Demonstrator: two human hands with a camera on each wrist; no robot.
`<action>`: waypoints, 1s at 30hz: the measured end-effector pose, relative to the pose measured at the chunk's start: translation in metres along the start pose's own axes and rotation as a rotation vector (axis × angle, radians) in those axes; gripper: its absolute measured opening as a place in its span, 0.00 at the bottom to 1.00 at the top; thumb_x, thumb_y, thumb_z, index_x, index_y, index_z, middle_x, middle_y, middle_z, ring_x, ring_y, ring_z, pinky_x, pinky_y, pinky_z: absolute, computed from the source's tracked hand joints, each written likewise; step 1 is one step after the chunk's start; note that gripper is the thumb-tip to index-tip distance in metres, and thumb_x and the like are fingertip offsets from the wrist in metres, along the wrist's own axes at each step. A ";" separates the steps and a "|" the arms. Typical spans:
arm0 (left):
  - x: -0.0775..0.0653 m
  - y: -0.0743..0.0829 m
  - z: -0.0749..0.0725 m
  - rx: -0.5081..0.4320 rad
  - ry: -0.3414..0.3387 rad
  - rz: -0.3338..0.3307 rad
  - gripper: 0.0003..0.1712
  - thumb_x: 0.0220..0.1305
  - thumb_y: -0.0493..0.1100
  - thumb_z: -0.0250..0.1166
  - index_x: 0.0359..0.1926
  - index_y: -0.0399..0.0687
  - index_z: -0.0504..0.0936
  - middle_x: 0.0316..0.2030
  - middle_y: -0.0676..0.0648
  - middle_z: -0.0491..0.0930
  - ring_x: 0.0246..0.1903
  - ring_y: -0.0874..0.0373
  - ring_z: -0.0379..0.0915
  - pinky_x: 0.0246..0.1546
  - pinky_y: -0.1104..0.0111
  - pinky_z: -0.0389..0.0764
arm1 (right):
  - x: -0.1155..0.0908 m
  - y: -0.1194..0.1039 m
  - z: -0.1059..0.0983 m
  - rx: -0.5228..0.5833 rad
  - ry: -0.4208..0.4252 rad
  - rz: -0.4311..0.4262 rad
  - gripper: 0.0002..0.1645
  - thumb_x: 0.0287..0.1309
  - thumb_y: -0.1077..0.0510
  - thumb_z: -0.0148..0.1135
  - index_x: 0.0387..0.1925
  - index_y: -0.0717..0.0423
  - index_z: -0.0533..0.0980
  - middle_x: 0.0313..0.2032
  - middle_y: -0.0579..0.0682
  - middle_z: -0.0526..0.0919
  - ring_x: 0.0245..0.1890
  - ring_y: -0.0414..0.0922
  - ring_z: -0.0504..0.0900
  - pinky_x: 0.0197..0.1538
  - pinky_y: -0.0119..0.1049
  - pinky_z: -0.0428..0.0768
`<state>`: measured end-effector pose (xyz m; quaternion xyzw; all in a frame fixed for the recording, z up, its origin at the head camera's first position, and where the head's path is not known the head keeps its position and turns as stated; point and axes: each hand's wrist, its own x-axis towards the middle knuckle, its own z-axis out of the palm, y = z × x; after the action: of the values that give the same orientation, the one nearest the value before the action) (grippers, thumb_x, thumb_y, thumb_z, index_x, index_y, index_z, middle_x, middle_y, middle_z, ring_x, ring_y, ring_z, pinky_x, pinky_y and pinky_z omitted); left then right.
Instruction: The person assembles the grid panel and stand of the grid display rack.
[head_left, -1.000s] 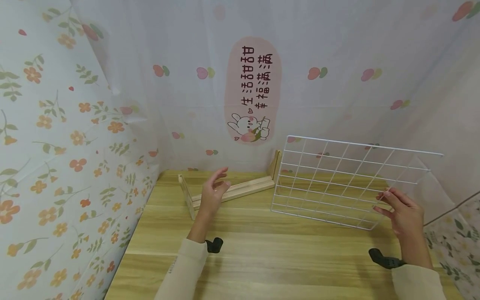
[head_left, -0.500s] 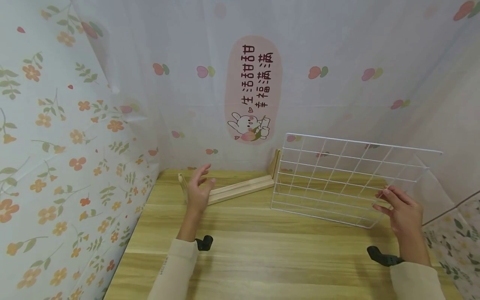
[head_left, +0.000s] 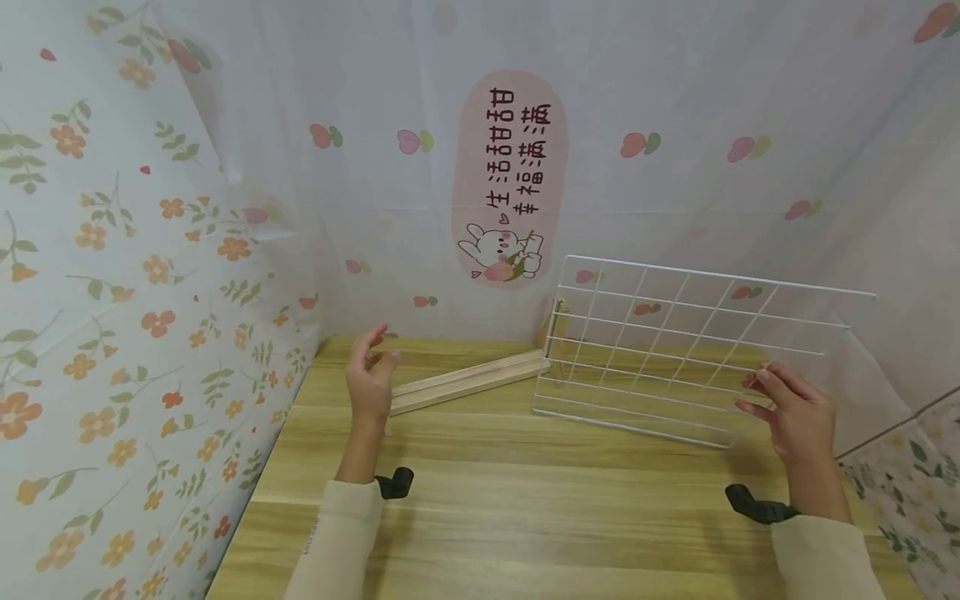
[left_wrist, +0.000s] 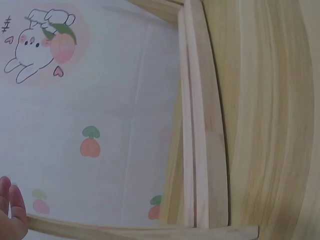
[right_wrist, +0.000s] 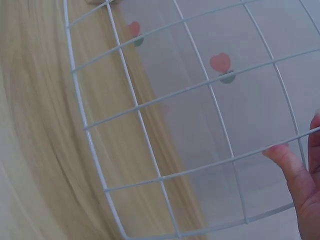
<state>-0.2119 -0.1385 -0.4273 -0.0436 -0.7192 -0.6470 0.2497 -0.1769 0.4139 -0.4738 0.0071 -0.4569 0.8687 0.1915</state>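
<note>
My right hand [head_left: 798,412] holds a white wire grid panel [head_left: 637,343] at its right side. In the right wrist view the thumb [right_wrist: 287,162] lies against one wire, fingers partly out of frame. The panel stands tilted, overlapping the right upright [head_left: 553,329] of a wooden stand in the head view. My left hand [head_left: 369,385] is raised at the stand's left end, thumb and fingers apart. It hides most of the left upright in the head view; in the left wrist view the fingers show right at that upright's end [left_wrist: 45,223]. The stand's long rail [head_left: 472,383] lies slantwise between the uprights.
A wood-grain tabletop [head_left: 540,508] lies under everything. Behind it hangs a pale printed curtain [head_left: 675,75] with a pink rabbit panel; a floral cloth [head_left: 135,350] closes the left side. A dark wrist mount is on each arm.
My left hand has moved left from over the rail to the stand's left upright, which it now covers. The wire panel has shifted slightly left and up with my right hand.
</note>
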 end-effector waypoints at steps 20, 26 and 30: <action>0.012 -0.051 -0.017 0.243 0.120 0.106 0.23 0.56 0.33 0.64 0.56 0.38 0.79 0.58 0.38 0.73 0.61 0.45 0.60 0.62 0.46 0.60 | 0.005 -0.012 0.041 -0.057 -0.023 0.073 0.10 0.61 0.76 0.54 0.41 0.72 0.81 0.32 0.58 0.87 0.31 0.49 0.86 0.25 0.45 0.84; 0.009 -0.062 -0.021 0.271 0.133 0.034 0.27 0.54 0.31 0.63 0.58 0.36 0.76 0.60 0.37 0.70 0.62 0.43 0.61 0.60 0.46 0.63 | 0.006 -0.012 0.050 -0.046 -0.037 0.078 0.10 0.61 0.75 0.55 0.41 0.71 0.81 0.32 0.57 0.87 0.31 0.49 0.86 0.25 0.44 0.84; 0.007 -0.069 -0.024 0.239 0.139 -0.023 0.34 0.56 0.31 0.64 0.65 0.38 0.68 0.60 0.35 0.68 0.61 0.43 0.61 0.57 0.50 0.66 | 0.006 -0.013 0.057 -0.055 -0.044 0.077 0.10 0.61 0.74 0.56 0.40 0.70 0.82 0.32 0.57 0.87 0.31 0.48 0.86 0.26 0.45 0.85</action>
<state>-0.2375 -0.1737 -0.4860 0.0396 -0.7723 -0.5610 0.2952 -0.1872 0.3777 -0.4292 0.0035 -0.4845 0.8622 0.1478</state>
